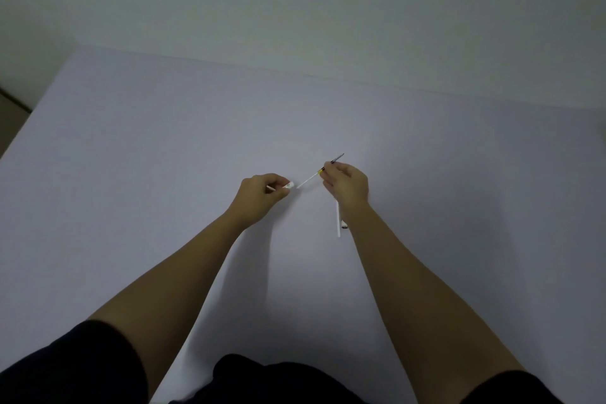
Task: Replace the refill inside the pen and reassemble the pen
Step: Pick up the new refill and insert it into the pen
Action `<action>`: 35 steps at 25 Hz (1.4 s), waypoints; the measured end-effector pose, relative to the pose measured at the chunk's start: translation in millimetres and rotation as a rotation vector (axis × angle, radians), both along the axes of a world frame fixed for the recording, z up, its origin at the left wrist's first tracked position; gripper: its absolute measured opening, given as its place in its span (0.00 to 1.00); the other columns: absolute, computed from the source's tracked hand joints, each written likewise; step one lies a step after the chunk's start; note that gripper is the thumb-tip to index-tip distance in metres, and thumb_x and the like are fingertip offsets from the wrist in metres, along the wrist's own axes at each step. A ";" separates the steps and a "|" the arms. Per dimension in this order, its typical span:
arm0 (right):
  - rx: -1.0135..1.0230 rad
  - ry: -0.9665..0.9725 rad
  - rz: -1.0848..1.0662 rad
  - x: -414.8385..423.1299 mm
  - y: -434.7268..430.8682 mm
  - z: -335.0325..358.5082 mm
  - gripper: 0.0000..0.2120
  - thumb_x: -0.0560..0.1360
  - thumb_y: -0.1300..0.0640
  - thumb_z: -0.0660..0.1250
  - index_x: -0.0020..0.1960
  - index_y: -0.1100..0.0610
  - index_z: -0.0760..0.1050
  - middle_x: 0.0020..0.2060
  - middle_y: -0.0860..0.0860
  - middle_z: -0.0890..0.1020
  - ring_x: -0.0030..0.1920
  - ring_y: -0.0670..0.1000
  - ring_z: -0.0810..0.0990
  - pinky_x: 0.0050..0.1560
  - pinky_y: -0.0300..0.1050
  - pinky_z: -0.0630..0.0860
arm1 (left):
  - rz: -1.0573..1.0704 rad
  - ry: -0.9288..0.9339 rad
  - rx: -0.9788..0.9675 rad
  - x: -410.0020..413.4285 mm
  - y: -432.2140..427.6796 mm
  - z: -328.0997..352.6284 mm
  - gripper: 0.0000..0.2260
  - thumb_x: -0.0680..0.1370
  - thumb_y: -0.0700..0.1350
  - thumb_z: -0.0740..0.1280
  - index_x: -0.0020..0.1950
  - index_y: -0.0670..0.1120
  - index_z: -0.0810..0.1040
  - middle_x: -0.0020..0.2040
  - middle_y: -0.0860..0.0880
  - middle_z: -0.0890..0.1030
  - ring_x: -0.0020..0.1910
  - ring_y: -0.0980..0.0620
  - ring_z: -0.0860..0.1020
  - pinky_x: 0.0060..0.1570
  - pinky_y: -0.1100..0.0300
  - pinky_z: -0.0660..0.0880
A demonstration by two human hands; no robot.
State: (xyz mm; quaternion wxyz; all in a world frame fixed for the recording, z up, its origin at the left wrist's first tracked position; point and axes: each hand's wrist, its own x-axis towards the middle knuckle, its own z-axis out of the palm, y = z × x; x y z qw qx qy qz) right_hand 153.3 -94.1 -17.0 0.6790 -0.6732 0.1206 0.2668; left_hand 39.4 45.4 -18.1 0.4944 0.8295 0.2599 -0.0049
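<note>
My left hand (262, 192) is closed around the white pen barrel (288, 186), whose open end pokes out to the right of my fingers. In my right hand (346, 185) I pinch a thin refill (311, 176), white at its lower left end, with a yellow band and a dark tip pointing up and right. The refill's white end sits just right of the barrel's opening, a small gap apart. Both hands hover over the middle of the white table (164, 157). Under my right wrist lies another white refill-like stick (338, 223) with a small dark-ringed piece beside it.
A pale wall (295, 3) rises behind the table's far edge. The table's left edge runs diagonally at far left, with dark floor (10, 108) beyond it. My dark sleeves and clothing fill the bottom of the view.
</note>
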 end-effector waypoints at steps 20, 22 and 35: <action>0.238 -0.097 0.003 -10.1 -23.7 25.6 0.02 0.74 0.59 0.68 0.44 0.57 0.79 0.40 0.51 0.83 0.41 0.45 0.84 0.43 0.34 0.80 | -0.044 -0.137 0.072 16.4 -24.0 33.6 0.09 0.75 0.44 0.67 0.53 0.44 0.81 0.45 0.51 0.80 0.43 0.54 0.77 0.40 0.73 0.69; 0.229 -0.110 -0.011 -6.5 -26.4 27.0 0.03 0.75 0.59 0.67 0.43 0.56 0.79 0.40 0.51 0.83 0.41 0.45 0.83 0.43 0.34 0.79 | -0.026 -0.130 0.071 13.4 -21.3 33.6 0.08 0.75 0.44 0.67 0.52 0.44 0.81 0.43 0.52 0.80 0.41 0.57 0.76 0.38 0.76 0.69; 0.179 -0.202 -0.009 -1.3 -34.6 25.2 0.05 0.75 0.60 0.67 0.48 0.61 0.78 0.39 0.51 0.83 0.38 0.42 0.84 0.41 0.31 0.79 | -0.059 -0.104 0.113 7.8 -19.3 39.4 0.09 0.76 0.44 0.66 0.54 0.46 0.80 0.46 0.54 0.78 0.41 0.61 0.75 0.35 0.76 0.67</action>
